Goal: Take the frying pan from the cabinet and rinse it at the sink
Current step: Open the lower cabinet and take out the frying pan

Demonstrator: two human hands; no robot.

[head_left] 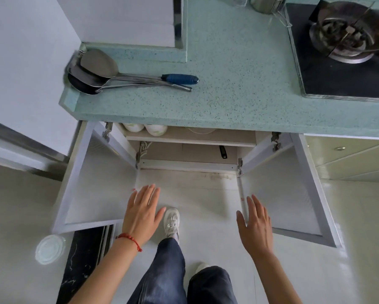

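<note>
The cabinet (190, 165) under the green counter stands with both doors swung wide. On its lower shelf a black handle (223, 152) pokes out from the dark; the pan body is hidden under the shelf above. My left hand (142, 212) hovers with straight fingers in front of the left door (96, 183), holding nothing. My right hand (255, 224) is spread flat beside the inner edge of the right door (278, 189), also holding nothing. No sink is in view.
Several metal ladles and a spatula with a blue handle (179, 79) lie on the speckled green counter (239, 84). A gas hob (346, 40) sits at the right. White bowls (144, 128) rest on the upper shelf. A round clear lid (50, 249) lies on the floor, left.
</note>
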